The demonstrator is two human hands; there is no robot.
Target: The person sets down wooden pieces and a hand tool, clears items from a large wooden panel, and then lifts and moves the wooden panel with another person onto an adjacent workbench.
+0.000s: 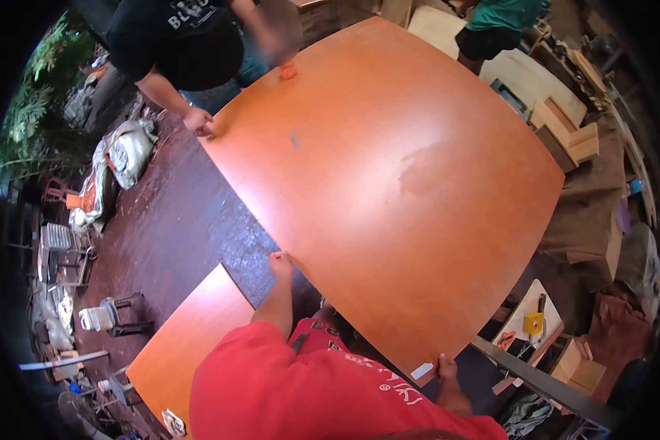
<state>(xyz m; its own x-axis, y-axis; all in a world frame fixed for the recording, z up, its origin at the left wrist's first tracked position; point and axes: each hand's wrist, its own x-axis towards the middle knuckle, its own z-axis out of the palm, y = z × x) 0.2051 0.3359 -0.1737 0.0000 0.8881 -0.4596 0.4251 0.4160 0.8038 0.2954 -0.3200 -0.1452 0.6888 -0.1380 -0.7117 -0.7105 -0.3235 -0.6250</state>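
Note:
A large orange-brown wooden board [345, 220] spans the middle of the view. My left hand [280, 264] is closed on its near left edge, the fingers curled at the rim. Near the board's closest corner, my right hand [447, 367] grips the edge, thumb on top and the other fingers hidden underneath. A small white label [422, 371] lies on the surface beside that hand. Across from me, a co-worker's hand [199, 122] holds the far left edge. An orange item [287, 71] is by the board's far edge, close to that person's blurred other arm.
A second orange-brown board [191, 323] is at my left. To the right are a pale panel [532, 315] with a yellow tool [534, 323] and a metal beam [543, 378]. A stool [125, 312] and white sacks [130, 154] stand left. Another person [495, 29] is behind the board.

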